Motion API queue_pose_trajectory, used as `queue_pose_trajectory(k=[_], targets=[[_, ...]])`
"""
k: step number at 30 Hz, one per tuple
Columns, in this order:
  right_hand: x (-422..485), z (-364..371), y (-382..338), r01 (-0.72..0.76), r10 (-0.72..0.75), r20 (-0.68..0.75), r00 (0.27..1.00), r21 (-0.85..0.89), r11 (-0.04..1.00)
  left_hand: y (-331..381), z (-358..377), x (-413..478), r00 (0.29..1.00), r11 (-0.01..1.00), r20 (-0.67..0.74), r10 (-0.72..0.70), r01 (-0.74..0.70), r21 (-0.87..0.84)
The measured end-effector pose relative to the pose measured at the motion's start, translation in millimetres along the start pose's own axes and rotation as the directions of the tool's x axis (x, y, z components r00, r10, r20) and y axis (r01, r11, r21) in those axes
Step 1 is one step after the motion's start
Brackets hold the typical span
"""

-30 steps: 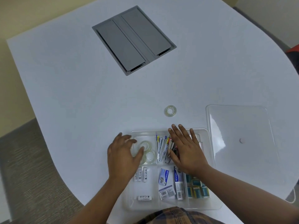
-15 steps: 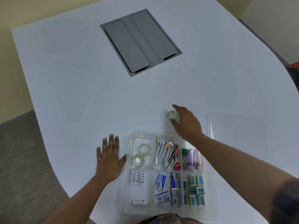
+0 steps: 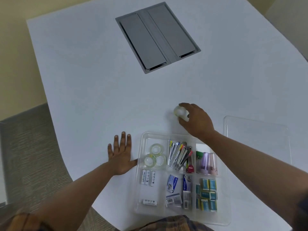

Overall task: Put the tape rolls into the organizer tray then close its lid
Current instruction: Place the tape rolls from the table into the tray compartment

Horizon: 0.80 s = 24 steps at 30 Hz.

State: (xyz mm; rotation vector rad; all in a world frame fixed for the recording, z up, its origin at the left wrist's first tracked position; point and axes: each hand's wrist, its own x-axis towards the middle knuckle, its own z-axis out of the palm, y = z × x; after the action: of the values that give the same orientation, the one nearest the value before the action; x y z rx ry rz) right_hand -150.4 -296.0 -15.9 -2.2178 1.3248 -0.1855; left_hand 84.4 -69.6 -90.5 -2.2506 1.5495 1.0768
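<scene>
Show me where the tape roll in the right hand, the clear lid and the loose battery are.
tape roll (image 3: 179, 112), head view, its visible side face.
clear lid (image 3: 256, 132), head view, its flat top.
loose battery (image 3: 149, 202), head view, its middle.

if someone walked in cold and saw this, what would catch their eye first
Most likely the right hand, closed around a clear tape roll just beyond the far edge of the organizer tray. Next, the tray itself at the near table edge, packed with colourful supplies, three more tape rolls in its far-left compartment. The left hand lies flat beside the tray, and the clear lid lies on the table to the tray's right.
</scene>
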Motion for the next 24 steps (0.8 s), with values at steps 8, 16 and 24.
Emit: queue_pose_trajectory(k=[8,16,24], targets=[[-72.4,12.1,-57.2,0.321,-0.311,0.132,0.941,-0.061,0.945,3.4,-5.5,-1.7,0.999,1.000,0.047,-0.009,0.008,0.020],[-86.5,35.4,-58.8,0.326,-0.282,0.221,0.934,-0.197,0.925,4.3,-8.6,-3.3,0.998,1.000,0.058,-0.022,0.022,0.014],[-88.5,39.3,-51.6,0.281,-0.224,0.249,0.942,-0.222,0.934,5.9,-21.6,-1.4,0.981,0.999,0.194,-0.021,0.014,0.038]])
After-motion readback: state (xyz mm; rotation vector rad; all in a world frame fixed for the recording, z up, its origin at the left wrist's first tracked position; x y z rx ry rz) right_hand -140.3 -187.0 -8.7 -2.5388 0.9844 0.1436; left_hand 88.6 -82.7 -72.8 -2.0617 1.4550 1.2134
